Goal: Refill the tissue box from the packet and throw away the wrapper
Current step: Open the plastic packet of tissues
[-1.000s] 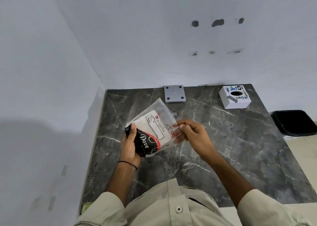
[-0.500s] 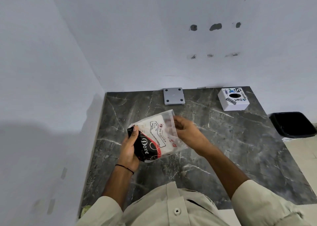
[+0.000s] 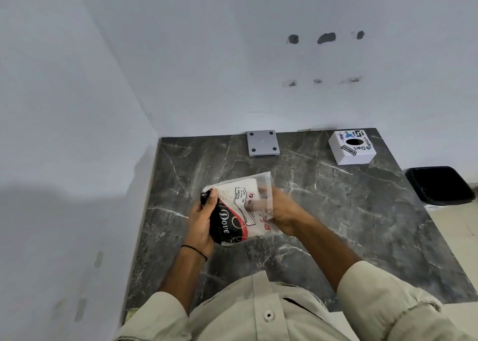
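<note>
**Packet open at its far end, tissues not yet out**

The person held the tissue packet above the dark marble counter, near its middle. The left hand was closed around the packet's black-and-red printed end, thumb over the top. The right hand was at the clear plastic end, its fingers tucked behind or into the loose wrapper; whether they had already pinched the tissues inside could not be told, since the film hid the fingertips.

The packet's long axis ran from the left hand's grip at the near left up toward the far right, so the open mouth faced away from the body, toward the right hand. By my reading, the coming pull would go along that line, the left hand holding the packet back while the right drew the white stack out.

The stack was inside the wrapper, filling most of it. The white tissue box stood at the counter's far right corner, well apart from both hands and nearer the right one; its round top hole looked dark, with no tissue showing. A grey square plate lay against the back wall. The black bin sat on the floor beyond the counter's right edge, its contents not visible.
</note>
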